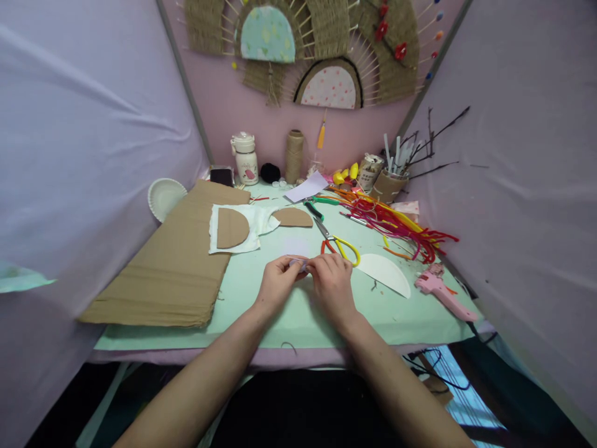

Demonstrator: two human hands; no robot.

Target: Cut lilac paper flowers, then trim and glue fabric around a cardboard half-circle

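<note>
Close together over the front middle of the table, my left hand (278, 278) and my right hand (332, 281) pinch a small lavender piece of paper (297, 265) between their fingertips. Fingers hide much of it, so its exact shape cannot be made out. A pale lavender square (295, 244) lies flat just beyond the hands. Scissors (336, 241) with yellow and orange handles rest beside my right hand, blades pointing away. To the right of that hand is a white half-round piece (389, 275).
A large cardboard sheet (172, 267) covers the left side. Half-round cardboard (233, 228) lies on patterned cloth. Red and orange pipe cleaners (396, 218) are heaped at right, near a pink glue gun (443, 294). A bottle (245, 160) and twine spool (293, 155) stand behind.
</note>
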